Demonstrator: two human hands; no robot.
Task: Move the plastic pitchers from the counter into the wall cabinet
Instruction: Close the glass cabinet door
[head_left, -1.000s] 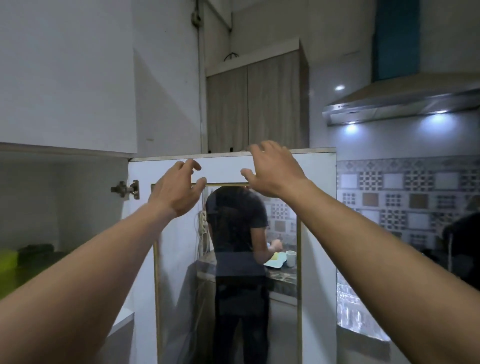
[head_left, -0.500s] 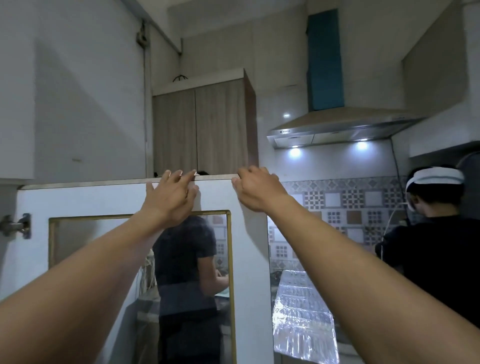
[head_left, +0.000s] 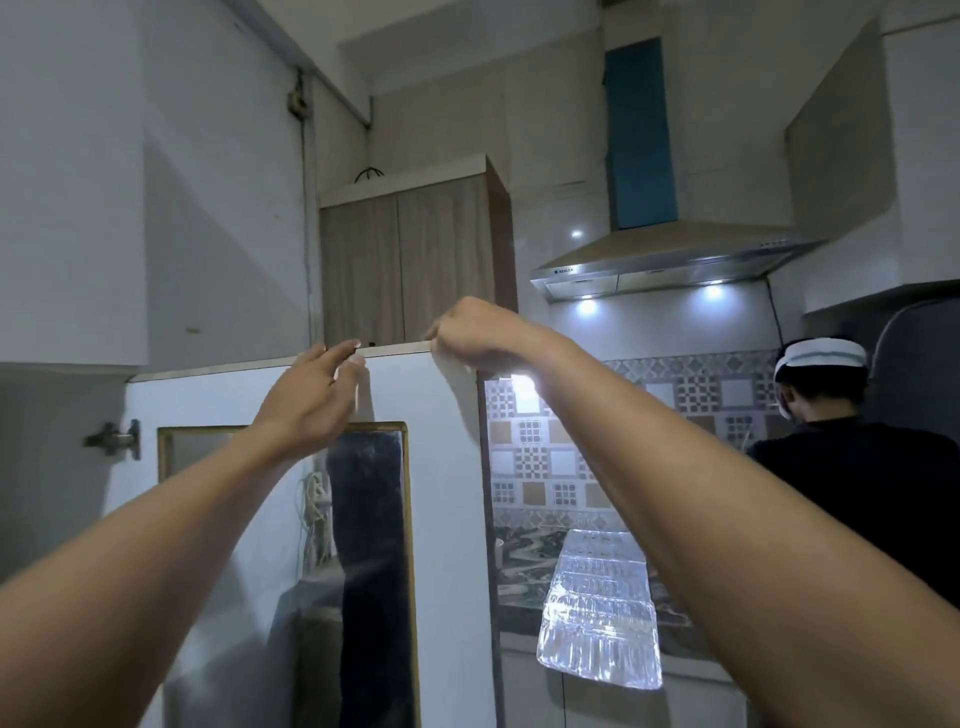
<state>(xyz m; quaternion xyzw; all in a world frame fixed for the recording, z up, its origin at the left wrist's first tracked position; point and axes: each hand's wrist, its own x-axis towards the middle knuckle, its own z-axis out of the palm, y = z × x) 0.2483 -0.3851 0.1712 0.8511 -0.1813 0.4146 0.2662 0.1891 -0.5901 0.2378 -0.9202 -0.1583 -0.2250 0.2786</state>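
No plastic pitcher shows in the head view. The white wall cabinet door (head_left: 439, 467) stands open in front of me, with a gold-framed glass panel (head_left: 363, 519) in it. My right hand (head_left: 478, 332) curls over the door's top right corner and grips it. My left hand (head_left: 311, 400) lies against the door just left of that, fingers spread, fingertips touching the top edge. The cabinet's inside is a dark strip at the far left behind the hinge (head_left: 117, 439); nothing in it can be made out.
A person in a dark shirt and white cap (head_left: 857, 493) stands close on the right at the counter (head_left: 519, 587). A shiny foil sheet (head_left: 602, 613) hangs over the counter's edge. A lit range hood (head_left: 675, 260) and a wooden cabinet (head_left: 415, 260) hang beyond the door.
The view has swung right and up, so the cabinet's inside has slid out of sight. My right hand has closed over the door's corner. My left hand's fingers have loosened along the top edge.
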